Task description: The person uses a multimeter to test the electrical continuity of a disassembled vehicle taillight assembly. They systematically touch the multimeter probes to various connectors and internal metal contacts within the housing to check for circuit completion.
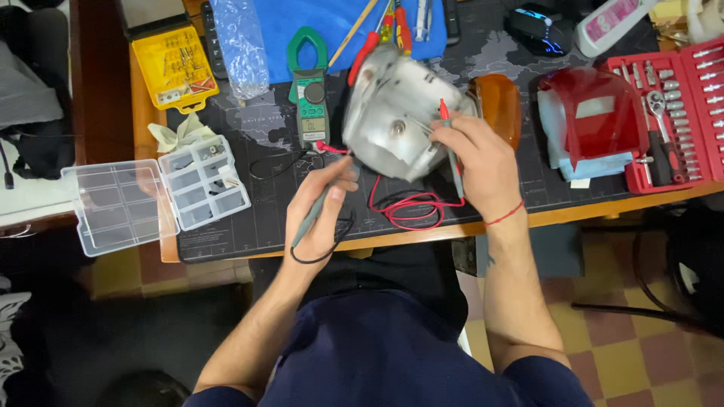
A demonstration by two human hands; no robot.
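My left hand [320, 207] grips a black test probe [311, 215], its tip pointing up at a grey metallic lamp housing [392, 113] that is lifted over the desk. My right hand [475, 162] steadies the housing's right side and also pinches a red test probe [450, 143] against it. Red and black leads [403, 207] loop on the dark mat and run to a green clamp meter [311, 98] lying left of the housing.
An open clear compartment box [151, 200] sits at the left edge, a yellow bit case [175, 66] behind it. A red lens [596, 117], an orange lens [499, 105] and a red socket set [679, 105] lie right. Screwdrivers [388, 30] rest on a blue cloth [332, 22].
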